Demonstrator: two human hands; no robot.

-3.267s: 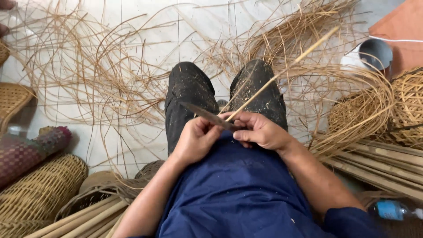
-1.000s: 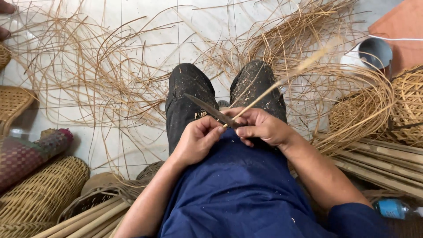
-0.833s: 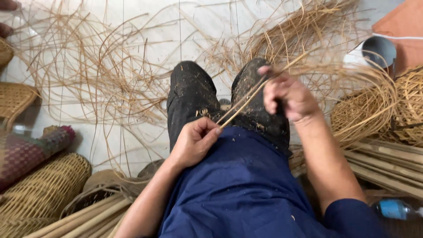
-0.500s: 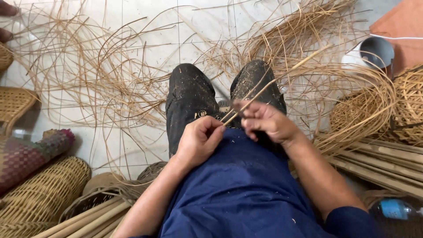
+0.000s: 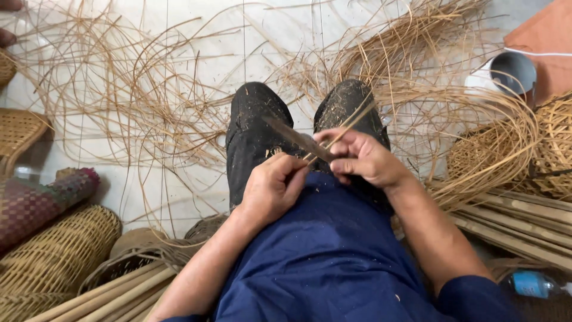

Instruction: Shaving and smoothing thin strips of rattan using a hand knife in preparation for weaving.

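Fig.: lower-left woven basket (image 5: 56,256), contents not visible. At centre, our left hand (image 5: 271,191) grips knife (image 5: 298,140); right hand (image 5: 363,158) pinches cane strip (image 5: 351,119).

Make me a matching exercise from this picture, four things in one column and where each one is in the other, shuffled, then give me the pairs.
Things:
1. knife
2. cane strip
3. woven basket
4. plastic bottle

Places:
A. on the floor, lower right corner
B. pinched by the right hand, over the knees
C. on the floor, lower left
D. in the grip of the left hand, blade pointing away

Pairs: 1-D, 2-B, 3-C, 4-A
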